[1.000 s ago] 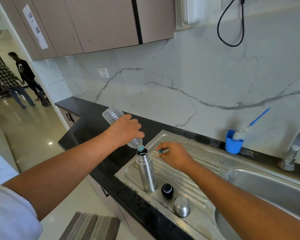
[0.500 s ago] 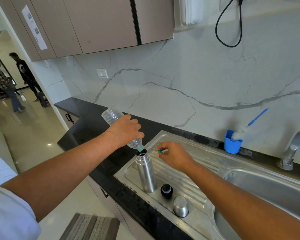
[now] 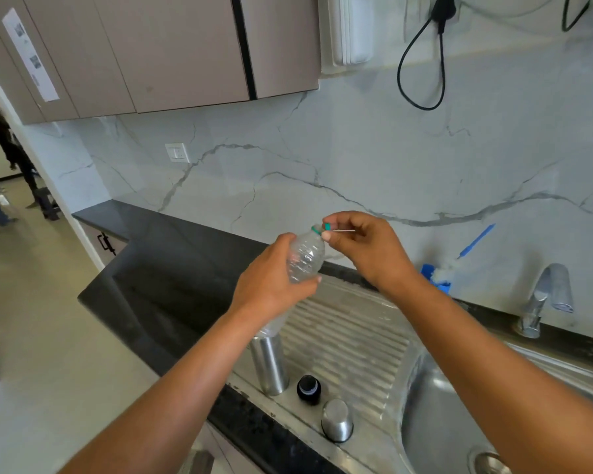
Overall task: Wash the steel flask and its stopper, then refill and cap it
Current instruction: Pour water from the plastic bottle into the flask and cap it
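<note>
The tall cylindrical steel flask stands upright on the ribbed steel drainboard of the sink, and nothing closes it. Its round black stopper stands just beside the flask, on the side of the basin. The small steel cup lid stands mouth-down a little further on that same side. The mouth of the flask is hidden behind the bottle, so the water level cannot be seen. I judge that the pouring is finished, because the clear crumpled plastic bottle looks empty and is held with its neck upward. Whether the washing is done, the picture does not tell. What is left, it seems, is to put the stopper into the flask and the cup lid over it.

The left hand is directly above the flask, with its fingers wrapped around the middle of the bottle. The right hand is higher above the flask, toward the wall. It pinches a small teal cap between thumb and forefinger, right at the bottle's neck, apparently to close it.
</note>
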`<state>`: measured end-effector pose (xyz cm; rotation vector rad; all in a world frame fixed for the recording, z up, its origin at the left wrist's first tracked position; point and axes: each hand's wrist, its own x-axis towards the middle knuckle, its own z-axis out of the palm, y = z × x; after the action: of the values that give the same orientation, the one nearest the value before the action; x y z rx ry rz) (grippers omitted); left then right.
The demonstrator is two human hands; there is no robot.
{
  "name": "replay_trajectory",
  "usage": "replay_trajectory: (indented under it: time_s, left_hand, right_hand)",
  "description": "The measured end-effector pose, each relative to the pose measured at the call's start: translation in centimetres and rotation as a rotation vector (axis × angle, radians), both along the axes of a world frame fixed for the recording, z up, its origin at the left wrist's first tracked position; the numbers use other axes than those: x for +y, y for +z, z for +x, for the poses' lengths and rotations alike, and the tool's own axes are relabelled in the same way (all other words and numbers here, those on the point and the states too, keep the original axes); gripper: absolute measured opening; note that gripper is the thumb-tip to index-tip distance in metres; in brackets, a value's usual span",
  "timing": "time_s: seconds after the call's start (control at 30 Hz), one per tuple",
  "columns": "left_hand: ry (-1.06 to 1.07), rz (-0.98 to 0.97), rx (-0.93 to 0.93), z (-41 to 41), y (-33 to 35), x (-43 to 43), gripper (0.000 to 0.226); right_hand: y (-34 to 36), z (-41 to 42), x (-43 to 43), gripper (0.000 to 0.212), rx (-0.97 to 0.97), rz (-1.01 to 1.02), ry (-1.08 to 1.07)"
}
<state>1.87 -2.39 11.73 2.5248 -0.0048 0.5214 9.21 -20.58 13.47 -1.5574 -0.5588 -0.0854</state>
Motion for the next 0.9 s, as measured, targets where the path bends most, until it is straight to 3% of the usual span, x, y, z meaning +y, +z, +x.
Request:
replay_trajectory:
  time_s: [0.13, 0.3, 0.47, 0.63, 0.77, 0.83, 0.9]
  left_hand:
    - [-0.099, -0.265, 0.019, 0.9, -1.3, -3.1, 0.068]
    - [-0.219, -0.369, 0.13, 2.1, -3.8, -5.9, 0.078]
    - [-0.323, -0.465, 0.228, 3.0, -5.0, -7.9, 0.065]
    - [-0.249, -0.252, 0.175, 4.4, -6.2, -9.8, 0.068]
    - [-0.104, 0.107, 0.042, 5.0, -7.3, -10.6, 0.073]
    - [-0.057, 0.224, -0.005, 5.2, -8.1, -11.0, 0.074]
    - [-0.025, 0.283, -0.031, 5.3, -9.1, -11.4, 0.074]
  right_hand:
    - [1.1, 0.5, -3.1, 0.024, -0.051, -0.136, 0.04]
    - [1.7, 1.1, -7.3, 0.028, -0.048, -0.404, 0.131]
    - [1.8, 1.3, -10.1, 0.027, 0.006, -0.567, 0.142]
    - [1.2, 1.3, -10.5, 0.024, 0.032, -0.794, -0.067]
    - [-0.8, 2.0, -9.0, 0.046, 0.166, -0.991, -0.221]
    - [-1.7, 2.4, -8.5, 0.047, 0.29, -0.963, -0.236]
    - [-2.0, 2.6, -8.5, 0.046, 0.486, -0.81, -0.238]
